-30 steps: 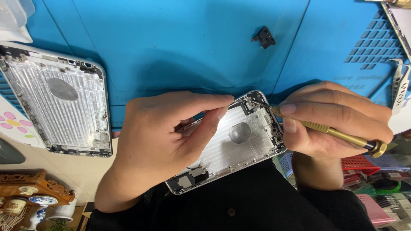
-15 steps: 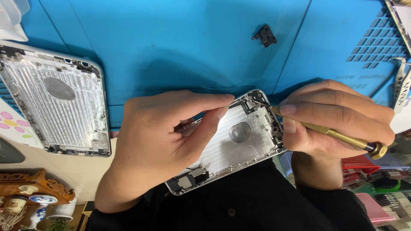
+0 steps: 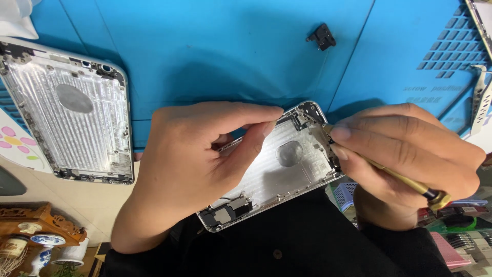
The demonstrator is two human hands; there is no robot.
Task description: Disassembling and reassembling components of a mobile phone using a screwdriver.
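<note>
Over the blue bench [image 3: 215, 46], my left hand [image 3: 195, 164] pinches the silver phone housing [image 3: 279, 169] while my right hand [image 3: 410, 149], fingers closed on a brass-handled screwdriver [image 3: 405, 179], works its top corner, which needs steady downward pressure.

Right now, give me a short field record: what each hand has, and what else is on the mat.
left hand: grips the phone rear housing by its long edge, inside face up
right hand: holds a brass-handled screwdriver, tip at the housing's top corner
second housing: lies on the mat, apart, at far left
small black part: loose on the blue work mat
metal bracket: at the mat's right edge
</note>
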